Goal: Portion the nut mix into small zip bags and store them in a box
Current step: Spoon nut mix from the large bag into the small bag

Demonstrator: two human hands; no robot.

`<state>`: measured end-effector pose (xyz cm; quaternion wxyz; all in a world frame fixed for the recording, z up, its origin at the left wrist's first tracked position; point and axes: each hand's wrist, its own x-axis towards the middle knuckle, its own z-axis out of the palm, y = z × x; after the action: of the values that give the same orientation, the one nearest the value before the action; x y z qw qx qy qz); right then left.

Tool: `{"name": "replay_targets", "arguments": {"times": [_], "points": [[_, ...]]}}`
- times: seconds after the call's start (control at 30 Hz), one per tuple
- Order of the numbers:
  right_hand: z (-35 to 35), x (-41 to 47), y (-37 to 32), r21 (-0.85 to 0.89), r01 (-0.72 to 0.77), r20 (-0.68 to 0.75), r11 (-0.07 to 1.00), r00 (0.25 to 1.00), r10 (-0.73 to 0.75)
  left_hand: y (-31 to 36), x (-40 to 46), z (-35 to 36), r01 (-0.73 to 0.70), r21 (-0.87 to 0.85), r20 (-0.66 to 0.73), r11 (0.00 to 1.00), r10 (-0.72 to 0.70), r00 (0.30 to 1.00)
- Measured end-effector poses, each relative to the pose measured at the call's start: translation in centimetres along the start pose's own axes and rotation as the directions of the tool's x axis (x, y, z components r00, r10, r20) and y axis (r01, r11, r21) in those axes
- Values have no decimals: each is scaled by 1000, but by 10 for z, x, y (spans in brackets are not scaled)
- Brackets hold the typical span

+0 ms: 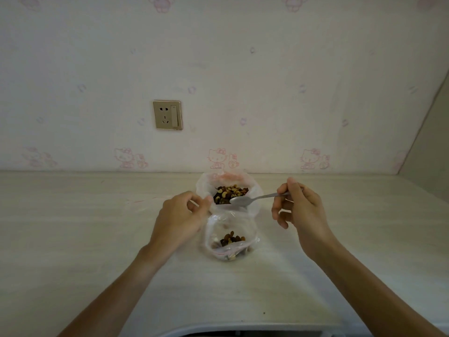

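We pinch the rim of the large bag of nut mix [231,192] with our left hand [181,218], while our right hand [300,209] grips a spoon [252,199] over its mouth; just nearer us than that bag sits the small zip bag [227,239], partly filled

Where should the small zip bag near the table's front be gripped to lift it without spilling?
Probably pinch the small zip bag by its open rim from above, using both side edges. It stands mouth-up, with the nuts loose at its bottom, so gripping low or tilting it risks spilling.
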<state>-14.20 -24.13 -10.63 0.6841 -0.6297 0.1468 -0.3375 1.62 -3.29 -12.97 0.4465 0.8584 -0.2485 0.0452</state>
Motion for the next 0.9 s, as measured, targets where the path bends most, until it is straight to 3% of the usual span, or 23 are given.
{"name": "replay_targets", "arguments": {"times": [0.1,0.2,0.4,0.5,0.6,0.77,0.9], "points": [[10,21,10,-21,-46,-44,999,998,45,-3,20,4,17,8,-109,1000,-16,994],[23,38,23,-95,-42,-68,995,997,35,-3,38,17,43,17,-122,999,-40,992],[35,61,38,-348,214,-63,913,966,-250,-2,54,40,105,-108,-17,989,-108,994],[37,62,46,-428,282,11,859,952,-307,-5,60,46,78,-119,-2,990,-79,997],[41,60,52,-391,258,87,883,966,-244,-7,60,47,51,-205,-14,977,-55,998],[40,61,62,-134,29,95,991,995,-16,-3,56,46,23,-337,-15,941,-30,999],[36,69,72,-132,-22,111,991,993,37,2,53,46,9,-403,-53,915,-33,998]]}}
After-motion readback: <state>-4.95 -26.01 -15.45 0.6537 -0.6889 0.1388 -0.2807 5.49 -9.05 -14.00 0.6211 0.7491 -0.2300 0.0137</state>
